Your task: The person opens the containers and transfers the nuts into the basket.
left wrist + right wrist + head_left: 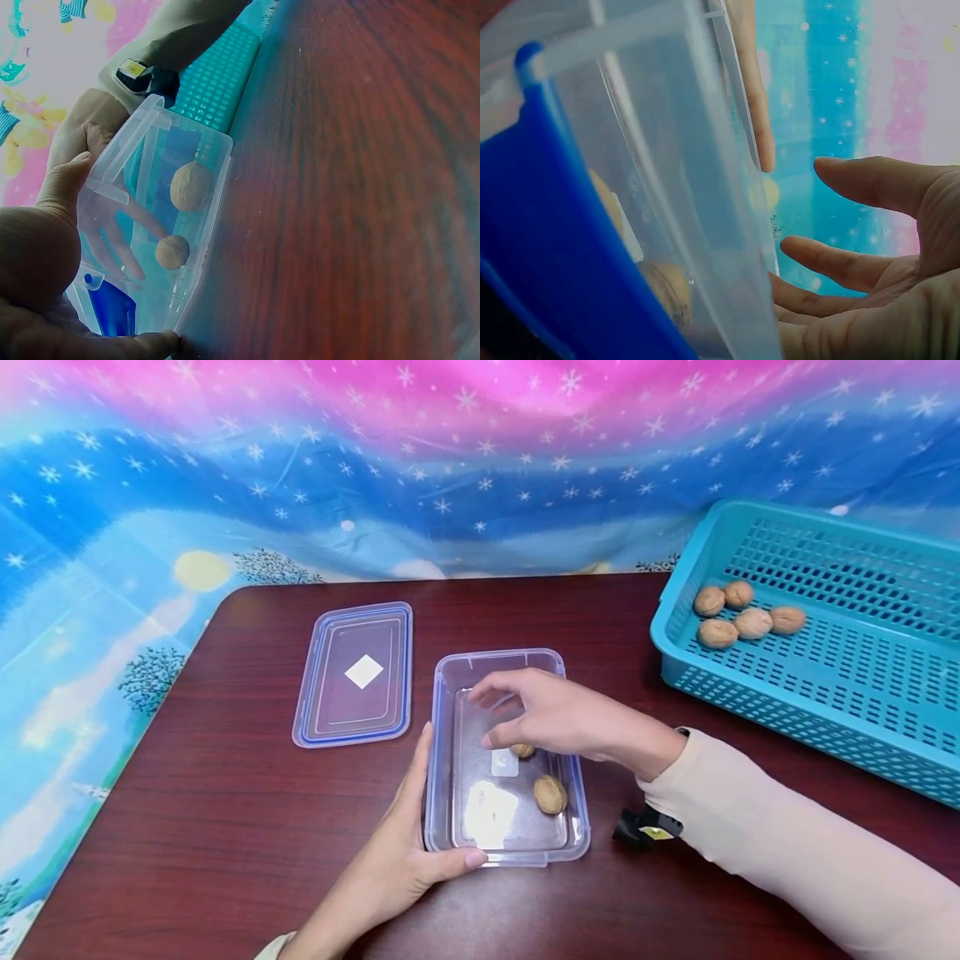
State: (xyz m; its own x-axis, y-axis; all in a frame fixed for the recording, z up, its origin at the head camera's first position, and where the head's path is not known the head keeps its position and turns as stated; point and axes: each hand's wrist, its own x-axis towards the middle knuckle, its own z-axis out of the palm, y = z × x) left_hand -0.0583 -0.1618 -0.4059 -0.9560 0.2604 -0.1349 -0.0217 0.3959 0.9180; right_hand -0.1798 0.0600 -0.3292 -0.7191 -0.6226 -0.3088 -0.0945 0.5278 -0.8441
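Note:
A clear plastic container [444, 752] stands on the table with its open top up. My left hand [408, 843] holds its near left corner, thumb along the front rim and fingers against the left wall. Over the container, my right hand [551, 714] reaches in from the right with fingers loosely bent and spread, nothing between them. Two walnuts lie on the container floor: one walnut [550, 795] in the near right part, the other walnut [522, 750] partly hidden under the right hand. Both walnuts also show through the wall in the left wrist view, the larger-looking walnut [190, 187] above.
A turquoise basket [750, 681] stands at the right, with several walnuts [753, 624] in its left end. The clear lid [352, 635] with a blue seal lies left of the container. A patterned cloth [450, 468] hangs behind the dark wooden table [247, 827].

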